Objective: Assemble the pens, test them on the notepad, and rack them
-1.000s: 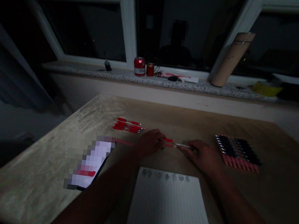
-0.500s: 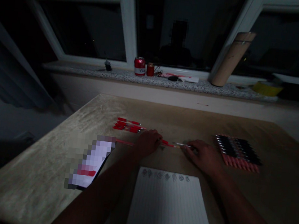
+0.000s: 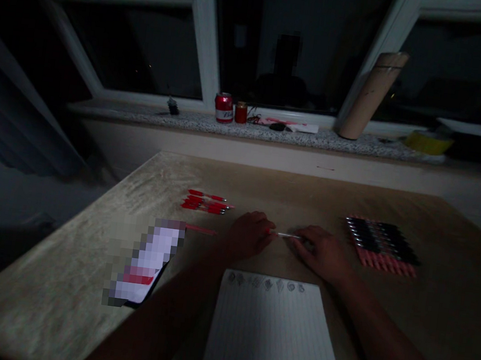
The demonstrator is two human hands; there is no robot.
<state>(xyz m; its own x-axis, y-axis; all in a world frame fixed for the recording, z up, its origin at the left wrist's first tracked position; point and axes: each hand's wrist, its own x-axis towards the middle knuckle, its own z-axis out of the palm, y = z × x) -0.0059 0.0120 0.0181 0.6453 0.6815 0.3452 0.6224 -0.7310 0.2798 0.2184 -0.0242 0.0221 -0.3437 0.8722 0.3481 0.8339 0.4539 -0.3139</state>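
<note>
Above the notepad, my left hand (image 3: 252, 235) is closed, with the red part of a pen at its fingertips. My right hand (image 3: 320, 248) faces it, fingers curled around the other end. Between them spans a thin, pale, clear-looking pen barrel (image 3: 288, 235). Dim light hides how the red and clear parts meet. Several red pens (image 3: 206, 202) lie in a group to the left of my hands. A thin red stick (image 3: 201, 230) lies between the phone and my left wrist. On the right sits a tight row of black pens (image 3: 384, 240), with several pinkish-red sticks (image 3: 388, 265) along its near edge.
A lined notepad (image 3: 269, 335) with small pencil-like scribbles lies in front. A phone (image 3: 149, 265) with a blurred screen rests at left. On the windowsill (image 3: 186, 119) stand a red can (image 3: 224, 108), a red jar (image 3: 240, 113), a tan flask (image 3: 371, 97) and yellow tape (image 3: 428, 143).
My left hand has shifted right, closing over the red pen part that lay exposed before. The gap between my hands is smaller. My right hand stays nearly in place.
</note>
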